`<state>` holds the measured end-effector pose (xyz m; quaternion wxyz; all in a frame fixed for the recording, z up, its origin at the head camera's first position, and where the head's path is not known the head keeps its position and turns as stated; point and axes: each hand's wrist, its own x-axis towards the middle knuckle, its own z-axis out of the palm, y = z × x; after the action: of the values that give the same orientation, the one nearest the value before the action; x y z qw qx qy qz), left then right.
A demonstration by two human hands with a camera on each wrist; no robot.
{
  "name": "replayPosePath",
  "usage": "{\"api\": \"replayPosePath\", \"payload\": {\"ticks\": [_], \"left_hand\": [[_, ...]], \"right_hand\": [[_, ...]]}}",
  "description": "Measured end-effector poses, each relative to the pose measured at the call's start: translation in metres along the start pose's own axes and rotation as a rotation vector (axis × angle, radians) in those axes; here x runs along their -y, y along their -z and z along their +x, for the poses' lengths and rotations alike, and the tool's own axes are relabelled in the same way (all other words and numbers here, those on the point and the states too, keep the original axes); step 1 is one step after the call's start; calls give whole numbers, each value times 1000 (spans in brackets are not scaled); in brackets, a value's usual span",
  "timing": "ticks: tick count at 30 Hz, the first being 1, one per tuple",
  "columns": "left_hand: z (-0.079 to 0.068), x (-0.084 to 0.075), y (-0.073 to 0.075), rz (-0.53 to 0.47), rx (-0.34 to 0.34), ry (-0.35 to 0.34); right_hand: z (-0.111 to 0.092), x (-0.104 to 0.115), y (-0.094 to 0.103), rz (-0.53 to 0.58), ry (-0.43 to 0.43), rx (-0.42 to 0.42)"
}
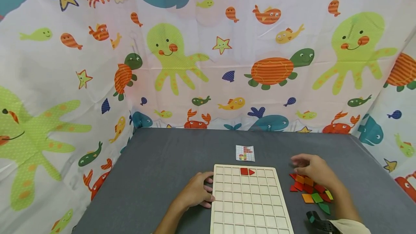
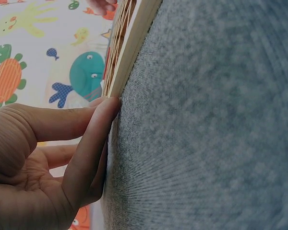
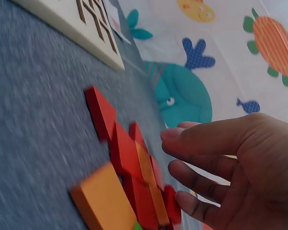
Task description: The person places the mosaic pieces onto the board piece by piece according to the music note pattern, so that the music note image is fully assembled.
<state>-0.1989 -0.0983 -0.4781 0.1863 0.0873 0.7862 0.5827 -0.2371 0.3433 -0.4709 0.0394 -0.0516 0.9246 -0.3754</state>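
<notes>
A pale wooden grid board (image 1: 248,202) lies on the table, with a red square (image 1: 244,171) and a red triangle (image 1: 251,172) in its far row. My left hand (image 1: 196,190) is at the board's left edge. In the left wrist view, thumb and finger come together on the board's rim (image 2: 129,52). Over a loose pile of coloured pieces (image 1: 312,187) on the right hovers my right hand (image 1: 313,169). Its fingers (image 3: 206,143) are loosely bent with nothing between them. Close by lie red pieces (image 3: 132,155) and an orange square (image 3: 105,199).
Behind the board lies a small printed card (image 1: 245,153) with a coloured pattern on a grid. A grey cloth (image 1: 169,161) covers the table. A curtain with sea animals (image 1: 195,39) hangs around its back and sides. A dark band (image 1: 320,223) circles the right wrist.
</notes>
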Motion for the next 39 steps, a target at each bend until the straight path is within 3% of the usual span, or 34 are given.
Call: {"api": "replayPosePath", "payload": {"ticks": [6, 13, 24, 39], "left_hand": [[0, -1, 0, 3, -2, 6], [0, 0, 1, 0, 1, 5], [-1, -1, 0, -3, 4, -3], [-1, -1, 0, -6, 5, -11]], "right_hand": [[-1, -13, 11, -51, -50, -5], [-1, -22, 13, -34, -88, 25], [-1, -23, 11, -111, -73, -10], [-4, -21, 12, -112, -84, 19]]}}
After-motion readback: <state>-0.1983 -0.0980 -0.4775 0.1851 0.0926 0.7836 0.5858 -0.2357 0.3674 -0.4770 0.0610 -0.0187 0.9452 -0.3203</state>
